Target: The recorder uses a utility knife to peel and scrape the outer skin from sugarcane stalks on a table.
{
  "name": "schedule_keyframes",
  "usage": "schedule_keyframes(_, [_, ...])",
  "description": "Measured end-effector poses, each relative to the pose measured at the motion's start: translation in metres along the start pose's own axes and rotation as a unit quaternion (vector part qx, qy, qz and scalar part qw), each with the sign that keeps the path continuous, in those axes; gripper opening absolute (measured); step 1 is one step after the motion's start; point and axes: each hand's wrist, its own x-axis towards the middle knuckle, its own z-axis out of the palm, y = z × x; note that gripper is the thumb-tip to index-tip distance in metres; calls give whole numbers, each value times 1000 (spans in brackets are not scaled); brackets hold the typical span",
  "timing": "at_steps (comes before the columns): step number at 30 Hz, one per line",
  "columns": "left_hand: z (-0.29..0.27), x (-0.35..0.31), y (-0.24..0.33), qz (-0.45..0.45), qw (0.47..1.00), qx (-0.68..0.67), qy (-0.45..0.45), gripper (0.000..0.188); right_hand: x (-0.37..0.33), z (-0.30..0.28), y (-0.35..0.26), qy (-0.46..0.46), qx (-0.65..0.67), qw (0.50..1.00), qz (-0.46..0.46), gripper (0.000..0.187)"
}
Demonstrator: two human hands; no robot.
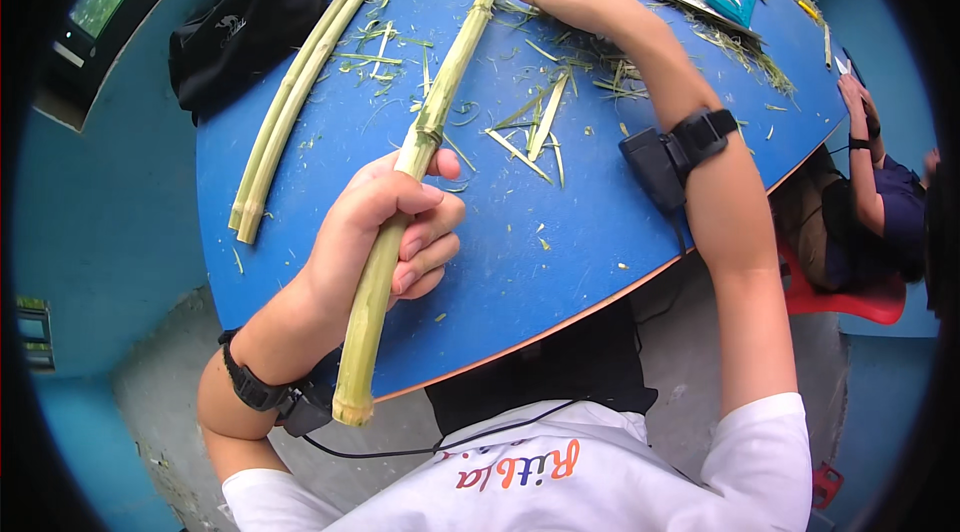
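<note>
"Head view: what does it show at the grips?"

"Your left grip (362,217) is wrapped around the green stalk (455,62), which slants above the tabletop (540,252), lower end toward your body. Your right grip (575,0) has its fingers curled, just beside the upper end; whether it pinches a strip, I cannot tell."

"And the step in hand?"

"It seems you are stripping the stalk. The next move, I judge, calls for a steady left hold."

"What is around, what can disturb you?"

"Loose shavings (548,117) lie around the stalk and may hinder you. Leftward, two long stalks (278,144) rest near a black bag (250,27); farther right are a teal object (728,2) and a co-worker (900,200)."
</note>
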Motion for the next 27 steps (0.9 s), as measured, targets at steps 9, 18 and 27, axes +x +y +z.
schedule_keyframes(9, [-3,0,2,-21,999,-44,-19,18,-3,-13,-17,-123,98,986,49,49])
schedule_keyframes(18, [-6,-1,2,-40,996,-74,2,17,0,3,-20,-34,44,998,30,47])
schedule_keyframes(27, [-20,-3,-3,-16,999,-46,-2,18,-3,27,-37,43,-13,998,48,42])
